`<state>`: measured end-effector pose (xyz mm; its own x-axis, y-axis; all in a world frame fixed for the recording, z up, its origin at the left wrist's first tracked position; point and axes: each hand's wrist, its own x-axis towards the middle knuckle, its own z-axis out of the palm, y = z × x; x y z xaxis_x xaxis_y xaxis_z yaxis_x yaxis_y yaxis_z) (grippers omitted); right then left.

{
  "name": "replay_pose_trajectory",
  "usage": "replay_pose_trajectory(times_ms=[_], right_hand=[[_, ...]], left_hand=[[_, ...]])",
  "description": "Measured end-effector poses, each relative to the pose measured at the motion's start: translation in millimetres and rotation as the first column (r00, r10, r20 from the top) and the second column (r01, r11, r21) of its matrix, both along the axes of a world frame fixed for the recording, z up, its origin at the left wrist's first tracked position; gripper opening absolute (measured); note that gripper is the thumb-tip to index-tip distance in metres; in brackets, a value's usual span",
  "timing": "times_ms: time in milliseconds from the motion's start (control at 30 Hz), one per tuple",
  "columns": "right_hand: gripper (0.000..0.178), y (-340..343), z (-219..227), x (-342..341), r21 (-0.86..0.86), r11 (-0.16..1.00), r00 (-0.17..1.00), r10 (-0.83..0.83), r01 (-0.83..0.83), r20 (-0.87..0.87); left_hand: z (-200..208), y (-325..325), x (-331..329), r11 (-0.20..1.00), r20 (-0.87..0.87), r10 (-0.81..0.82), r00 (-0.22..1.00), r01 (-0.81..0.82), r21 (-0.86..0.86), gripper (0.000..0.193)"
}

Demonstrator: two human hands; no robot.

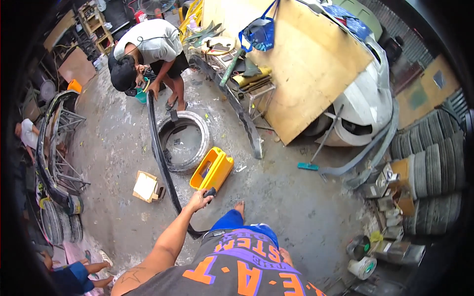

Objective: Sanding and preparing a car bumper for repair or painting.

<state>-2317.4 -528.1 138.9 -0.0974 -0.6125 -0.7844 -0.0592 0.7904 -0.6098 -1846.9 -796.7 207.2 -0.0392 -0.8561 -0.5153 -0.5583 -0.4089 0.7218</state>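
Dark block: one, small, near-black, short and blunt-ended; held just above the near end of the yellow container (228, 170).
Left hand (198, 201): one, fingers wrapped round the dark block (210, 192), pinching it.
Right hand: cannot be made out; grip cannot be told.
Black strip (159, 148): one, long, narrow, smooth, slightly glossy, gently bowed, hooked at its near end; runs from the co-worker (148, 44) to the wearer, passing under the left forearm.
Yellow container: one, boxy, with a large opening cut in its side; on the floor, right of the strip.
Tyre (200, 160): one, grey and worn, lying flat beside the strip; a second dark piece (174, 116) at its far rim.
Cardboard box (143, 187): one, small, left of the strip.
Broom (308, 166): one, teal head, leaning by the white car (363, 111).
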Motion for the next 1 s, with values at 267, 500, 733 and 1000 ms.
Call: replay_pose_trajectory(times_ms=[267, 500, 733, 1000], right_hand=[[0.020, -229.7, 30.3, -84.5, 0.216, 0.967, 0.956, 0.070, -0.135, 0.285], [0.011, -435.4, 51.4, -114.8, -0.031, 0.854, 0.852, 0.520, -0.519, 0.061], [0.027, -554.2, 51.4, -124.0, 0.024, 0.709, 0.706, 0.704, -0.704, -0.077], [0.027, -742.5, 95.4, -136.3, -0.053, 0.719, 0.702, 0.656, -0.693, -0.277]], left_hand=[[19.0, -169.3, -33.5, 0.979, 0.055, 0.051, 0.997, -0.038, -0.201, 0.039], [53.8, -240.9, -68.5, 0.917, -0.051, 0.348, 0.936, -0.351, -0.192, 0.030], [43.5, -288.7, -87.8, 0.842, -0.104, 0.516, 0.850, -0.526, -0.117, 0.029], [9.5, -416.9, -58.2, 0.775, -0.337, 0.586, 0.737, -0.631, -0.035, 0.048]])
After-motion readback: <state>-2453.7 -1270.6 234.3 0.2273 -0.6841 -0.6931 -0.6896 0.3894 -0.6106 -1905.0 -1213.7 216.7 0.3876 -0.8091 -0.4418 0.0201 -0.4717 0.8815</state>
